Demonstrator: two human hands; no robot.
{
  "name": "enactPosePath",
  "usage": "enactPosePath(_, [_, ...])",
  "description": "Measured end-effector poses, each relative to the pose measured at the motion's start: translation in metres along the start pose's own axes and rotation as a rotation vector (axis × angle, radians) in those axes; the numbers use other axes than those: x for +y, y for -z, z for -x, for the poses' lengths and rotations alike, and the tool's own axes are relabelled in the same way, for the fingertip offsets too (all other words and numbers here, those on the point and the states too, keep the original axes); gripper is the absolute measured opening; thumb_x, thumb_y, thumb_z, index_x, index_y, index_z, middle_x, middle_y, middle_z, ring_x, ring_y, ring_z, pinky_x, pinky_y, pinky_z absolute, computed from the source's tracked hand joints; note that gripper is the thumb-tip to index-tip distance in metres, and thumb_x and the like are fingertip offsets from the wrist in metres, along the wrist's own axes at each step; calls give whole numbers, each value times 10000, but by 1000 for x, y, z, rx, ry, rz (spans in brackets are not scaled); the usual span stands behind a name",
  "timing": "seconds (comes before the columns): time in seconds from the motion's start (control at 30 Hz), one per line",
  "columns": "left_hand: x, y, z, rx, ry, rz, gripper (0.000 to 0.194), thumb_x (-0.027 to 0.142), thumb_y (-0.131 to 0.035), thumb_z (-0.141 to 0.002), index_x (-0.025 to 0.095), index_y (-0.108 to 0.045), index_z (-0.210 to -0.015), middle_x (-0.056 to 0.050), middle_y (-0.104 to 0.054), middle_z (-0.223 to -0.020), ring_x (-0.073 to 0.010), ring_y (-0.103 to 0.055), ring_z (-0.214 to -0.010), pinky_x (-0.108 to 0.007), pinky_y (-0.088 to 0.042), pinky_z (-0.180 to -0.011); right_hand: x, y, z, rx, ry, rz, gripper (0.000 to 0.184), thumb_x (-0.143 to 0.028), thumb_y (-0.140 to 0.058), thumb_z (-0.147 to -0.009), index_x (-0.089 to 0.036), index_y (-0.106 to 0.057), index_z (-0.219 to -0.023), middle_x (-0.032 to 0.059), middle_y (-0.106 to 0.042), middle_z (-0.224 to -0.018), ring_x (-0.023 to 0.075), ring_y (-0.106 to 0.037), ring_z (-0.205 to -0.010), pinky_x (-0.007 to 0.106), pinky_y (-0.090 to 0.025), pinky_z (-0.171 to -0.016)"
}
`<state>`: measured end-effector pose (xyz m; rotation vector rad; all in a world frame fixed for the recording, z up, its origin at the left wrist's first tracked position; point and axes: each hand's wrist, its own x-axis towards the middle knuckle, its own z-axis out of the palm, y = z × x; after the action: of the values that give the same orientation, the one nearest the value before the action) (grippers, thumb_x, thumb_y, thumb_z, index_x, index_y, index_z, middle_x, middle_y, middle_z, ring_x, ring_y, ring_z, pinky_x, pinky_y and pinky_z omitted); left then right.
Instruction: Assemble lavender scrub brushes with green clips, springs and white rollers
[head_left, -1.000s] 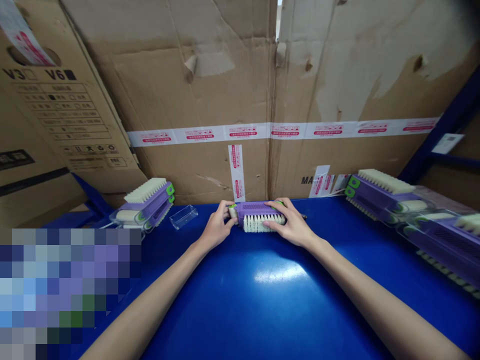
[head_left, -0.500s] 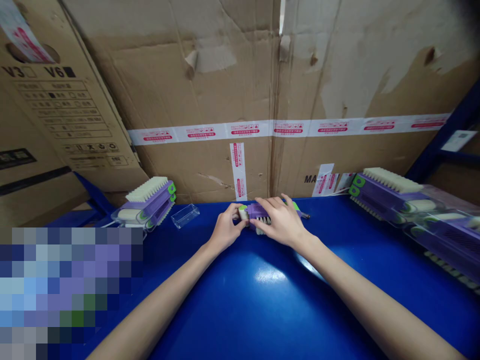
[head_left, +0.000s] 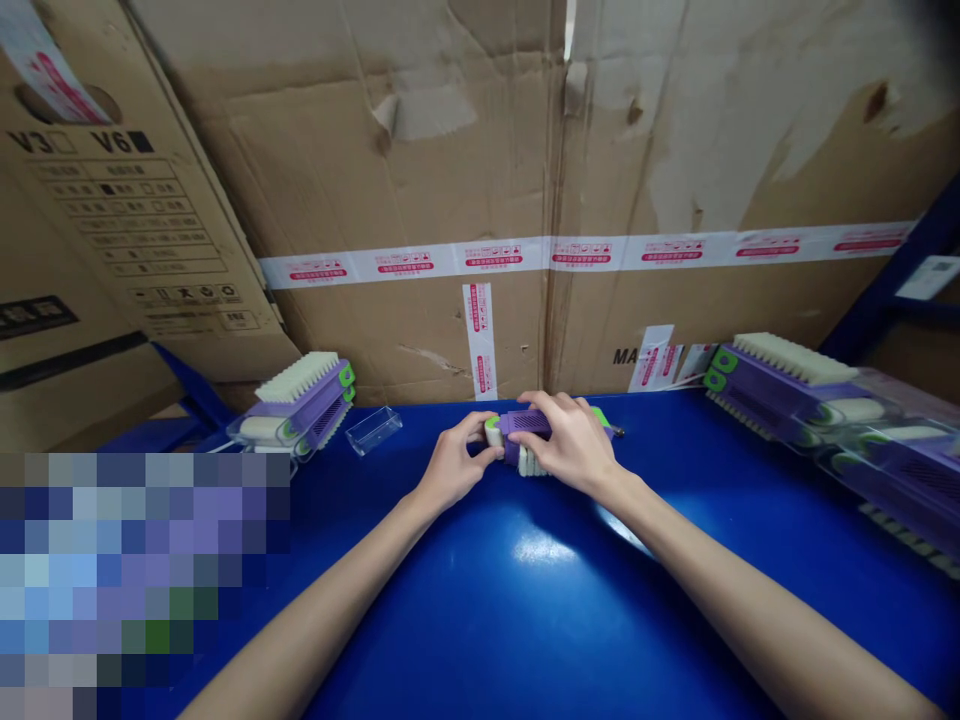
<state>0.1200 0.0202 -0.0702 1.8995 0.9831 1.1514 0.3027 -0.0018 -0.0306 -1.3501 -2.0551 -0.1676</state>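
On the blue tabletop lies a purple brush (head_left: 531, 424) with white bristles along its front side, a whitish rounded end with green trim at the left, and green trim at the right. My left hand (head_left: 454, 462) has thumb and fingers closed around that whitish left end. Across the body from above and the right, my right hand (head_left: 572, 440) grips it and hides much of its middle. A small metal tip shows past the brush's right end. Left of my left hand lies a small clear plastic cover (head_left: 374, 431), apart from both hands.
A similar purple brush (head_left: 324, 405), partly in clear plastic, stands at the left. More such brushes (head_left: 784, 385) line the right side. Large taped cardboard (head_left: 420, 330) walls the back, with a printed carton (head_left: 161, 215) at the left. The lower left is pixelated.
The right hand's fingers have drawn in tighter around the brush, and the brush has tilted slightly. Both hands stay in nearly the same place; the view has shifted a little.
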Motion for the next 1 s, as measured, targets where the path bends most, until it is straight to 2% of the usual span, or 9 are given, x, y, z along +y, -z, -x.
enactPosePath(0.13, [0, -1, 1, -59, -1, 18, 496, 279, -635, -775, 197, -495, -1243, -82, -598, -1226, -216, -575, -1118, -392, -438, -1007, 6, 0, 2, 29, -7, 28, 381, -378, -651, -780, -224, -556, -1115, 68, -690, -939, 241, -600, -848, 356, -379, -758])
enactPosePath(0.2, [2, -3, -2, -81, 13, 94, 478, 348, -595, -811, 201, -501, -1256, -76, -584, -1252, -214, -557, -1144, -402, -411, -1033, 11, -2, 5, 70, 24, 39, 362, -377, -644, -786, -212, -568, -1099, 79, -687, -975, 256, -588, -891, 364, -374, -767])
enactPosePath(0.33, [6, -6, -9, -33, 115, 243, 419, 482, -527, -839, 176, -614, -1112, -81, -633, -1165, -222, -569, -1116, -405, -400, -1039, 18, -7, 10, 149, 110, -3, 337, -390, -616, -810, -201, -583, -1087, 85, -677, -1024, 260, -568, -935, 366, -372, -776])
enactPosePath(0.43, [10, -6, -10, -63, 224, 416, 458, 522, -533, -826, 183, -595, -1129, -98, -621, -1176, -230, -571, -1112, -391, -447, -989, 18, -11, 10, 220, 99, -70, 361, -415, -605, -814, -201, -579, -1104, 82, -675, -1019, 250, -568, -928, 362, -385, -780])
enactPosePath(0.53, [13, -6, -8, -89, 298, 561, 479, 535, -530, -825, 176, -566, -1140, -113, -645, -1106, -226, -634, -989, -403, -483, -936, 15, -12, 7, 258, 80, -117, 355, -433, -601, -812, -207, -587, -1085, 78, -676, -986, 245, -574, -911, 353, -399, -774])
enactPosePath(0.7, [16, -10, -5, 3, 307, 578, 457, 534, -549, -810, 130, -585, -1021, -102, -666, -910, -210, -666, -779, -400, -538, -803, 9, -13, 8, 285, 78, -147, 364, -427, -632, -790, -200, -578, -1070, 77, -674, -954, 239, -587, -860, 345, -406, -755])
enactPosePath(0.9, [24, -10, -3, 8, 329, 629, 417, 551, -563, -792, 179, -536, -981, -48, -631, -898, -158, -633, -751, -360, -540, -765, 6, -11, 4, 272, 41, -205, 365, -385, -656, -776, -207, -561, -1080, 71, -674, -992, 238, -600, -893, 353, -417, -784])
enactPosePath(1.0, [23, -14, -5, 14, 348, 522, 487, 611, -521, -787, 188, -534, -1028, -53, -625, -905, -169, -625, -758, -364, -546, -732, 6, -9, 1, 232, 2, -225, 398, -398, -652, -776, -222, -549, -1118, 68, -679, -1003, 242, -611, -904, 365, -428, -793])
